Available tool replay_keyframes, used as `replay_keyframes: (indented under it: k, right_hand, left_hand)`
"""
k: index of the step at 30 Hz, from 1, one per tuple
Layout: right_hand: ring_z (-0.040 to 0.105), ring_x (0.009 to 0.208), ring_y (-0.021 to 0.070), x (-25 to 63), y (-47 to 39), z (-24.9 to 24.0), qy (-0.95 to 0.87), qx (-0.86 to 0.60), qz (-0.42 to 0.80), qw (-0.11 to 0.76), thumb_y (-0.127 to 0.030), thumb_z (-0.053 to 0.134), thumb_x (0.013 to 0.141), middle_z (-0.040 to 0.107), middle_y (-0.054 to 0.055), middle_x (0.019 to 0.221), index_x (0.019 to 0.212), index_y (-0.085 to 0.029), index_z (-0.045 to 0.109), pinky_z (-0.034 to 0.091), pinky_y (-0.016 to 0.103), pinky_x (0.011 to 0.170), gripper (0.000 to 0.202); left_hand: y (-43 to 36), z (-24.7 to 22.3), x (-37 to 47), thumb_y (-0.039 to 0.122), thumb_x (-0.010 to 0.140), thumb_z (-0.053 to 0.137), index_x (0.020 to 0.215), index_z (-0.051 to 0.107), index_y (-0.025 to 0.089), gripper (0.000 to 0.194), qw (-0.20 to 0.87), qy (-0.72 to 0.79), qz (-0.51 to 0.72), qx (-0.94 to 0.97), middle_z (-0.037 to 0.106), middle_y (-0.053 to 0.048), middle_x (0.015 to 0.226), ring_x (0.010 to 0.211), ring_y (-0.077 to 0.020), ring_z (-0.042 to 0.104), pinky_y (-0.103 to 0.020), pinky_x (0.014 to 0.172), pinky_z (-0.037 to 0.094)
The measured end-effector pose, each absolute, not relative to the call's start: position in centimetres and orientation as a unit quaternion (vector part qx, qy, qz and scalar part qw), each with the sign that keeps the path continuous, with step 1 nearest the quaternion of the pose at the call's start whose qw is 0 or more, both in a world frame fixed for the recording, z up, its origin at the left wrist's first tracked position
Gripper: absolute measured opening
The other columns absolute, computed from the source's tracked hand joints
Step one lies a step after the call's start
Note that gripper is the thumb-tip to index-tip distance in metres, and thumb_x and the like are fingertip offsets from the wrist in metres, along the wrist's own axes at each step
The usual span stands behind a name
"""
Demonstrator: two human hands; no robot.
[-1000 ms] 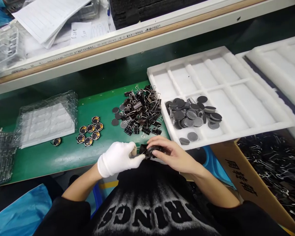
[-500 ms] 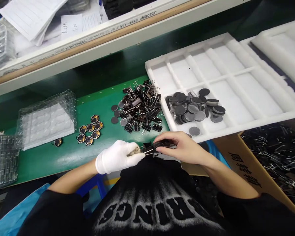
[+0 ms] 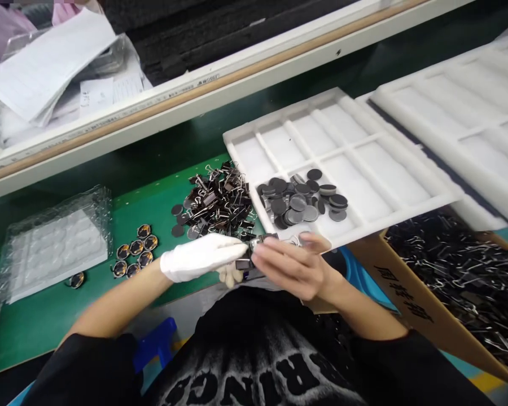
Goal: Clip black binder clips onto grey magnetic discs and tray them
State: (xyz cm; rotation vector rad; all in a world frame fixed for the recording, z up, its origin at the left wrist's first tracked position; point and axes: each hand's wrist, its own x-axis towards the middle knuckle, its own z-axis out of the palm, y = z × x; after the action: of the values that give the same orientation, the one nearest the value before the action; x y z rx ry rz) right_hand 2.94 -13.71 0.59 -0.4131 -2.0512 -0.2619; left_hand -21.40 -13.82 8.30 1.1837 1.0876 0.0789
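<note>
My left hand [image 3: 205,256], in a white glove, has its fingers stretched over a black binder clip [image 3: 243,263] and its thumb side bent beneath it. From the right, my bare right hand [image 3: 290,268] curls its fingers round the same small cluster, where dark clip parts and wire handles show. My fingers hide most of it, so I cannot tell how many pieces are held. Just beyond my hands lies a heap of black binder clips [image 3: 220,203] with silver wire handles. Dark round discs [image 3: 296,202] fill part of a white tray [image 3: 355,239] to the right.
Several round pieces with orange-and-black faces [image 3: 136,247] lie on the green table [image 3: 84,316]. Clear plastic blister trays [image 3: 59,242] are at the left. A cardboard box [image 3: 406,293] of binder clips stands at the lower right. A shelf edge [image 3: 195,90] runs across the back.
The view has shifted, moving the table things left and down. My left fingers have gone from pinching the wire handles to lying straight over the clip. My right hand has turned, its fingers now in front.
</note>
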Motion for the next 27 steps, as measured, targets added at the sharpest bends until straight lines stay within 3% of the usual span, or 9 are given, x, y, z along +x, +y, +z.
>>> replay_keyframes:
  k: [2,4,7,9,13,18,23,27]
  right_hand:
    - [0.051,0.134,0.0240,4.1,-13.0,0.1,-0.805,-0.254,-0.143,0.516,-0.031,0.084,0.083,0.060,-0.002,0.140,0.119,-0.042,0.064,0.043,0.042,0.104,0.043]
    - [0.049,0.134,0.0304,5.4,-12.2,-0.4,-0.786,-0.350,-0.106,0.498,-0.035,0.086,0.081,0.058,0.006,0.140,0.132,-0.039,0.057,0.044,0.045,0.101,0.059]
    - [0.056,0.127,0.0334,7.2,-10.9,-1.1,-0.781,-0.472,-0.037,0.407,-0.027,0.071,0.093,0.062,0.013,0.134,0.133,-0.028,0.059,0.039,0.049,0.099,0.042]
    - [0.057,0.124,0.0341,8.0,-10.0,-1.5,-0.791,-0.506,0.011,0.342,-0.026,0.062,0.099,0.063,0.014,0.132,0.130,-0.024,0.063,0.038,0.049,0.096,0.031]
    - [0.055,0.120,0.0358,8.2,-8.9,-2.2,-0.827,-0.498,0.068,0.251,-0.032,0.056,0.102,0.062,0.017,0.132,0.132,-0.022,0.065,0.039,0.050,0.091,0.033]
    - [0.056,0.116,0.0339,8.1,-8.6,-2.6,-0.834,-0.487,0.075,0.247,-0.033,0.055,0.103,0.063,0.016,0.131,0.134,-0.023,0.065,0.040,0.048,0.089,0.034]
    - [0.058,0.118,0.0334,8.0,-8.6,-3.0,-0.846,-0.467,0.052,0.252,-0.034,0.053,0.104,0.066,0.016,0.134,0.136,-0.021,0.062,0.039,0.048,0.091,0.036]
    - [0.061,0.120,0.0329,7.8,-8.7,-3.5,-0.836,-0.468,0.059,0.280,-0.034,0.057,0.103,0.065,0.015,0.141,0.134,-0.021,0.063,0.038,0.049,0.093,0.034]
  left_hand:
    - [-10.6,8.9,-20.5,0.068,0.094,0.054,0.088,0.060,0.018,0.050,0.636,0.498,0.060,0.586,0.073,-0.004,0.077,0.064,-0.0153,0.067,-0.028,0.063,0.054]
    - [-6.3,9.4,-19.9,0.066,0.096,0.050,0.095,0.062,0.018,0.049,0.484,0.544,0.079,0.681,0.074,-0.005,0.085,0.072,-0.0159,0.069,-0.028,0.067,0.053]
    - [1.1,9.6,-19.7,0.060,0.099,0.046,0.108,0.063,0.017,0.047,0.098,0.619,0.047,0.778,0.075,-0.006,0.097,0.081,-0.0153,0.067,-0.026,0.071,0.047]
    - [5.5,9.2,-19.8,0.055,0.102,0.042,0.122,0.060,0.011,0.052,0.024,0.630,0.031,0.776,0.073,-0.010,0.108,0.089,-0.0150,0.065,-0.026,0.077,0.045]
    - [11.5,7.3,-20.2,0.053,0.101,0.044,0.121,0.065,0.008,0.054,-0.005,0.641,-0.017,0.767,0.072,-0.014,0.116,0.097,-0.0166,0.063,-0.029,0.086,0.044]
    - [15.4,4.4,-20.6,0.061,0.092,0.056,0.117,0.072,0.012,0.058,-0.022,0.678,-0.072,0.731,0.069,-0.023,0.120,0.108,-0.0382,0.065,-0.043,0.086,0.046]
    - [16.2,3.7,-20.3,0.059,0.092,0.055,0.120,0.070,0.015,0.055,-0.010,0.670,-0.096,0.736,0.070,-0.020,0.119,0.110,-0.0354,0.065,-0.041,0.091,0.045]
    - [15.3,4.3,-19.3,0.049,0.092,0.059,0.128,0.064,0.008,0.055,-0.020,0.669,-0.095,0.737,0.065,-0.025,0.128,0.120,-0.0375,0.060,-0.045,0.099,0.042]
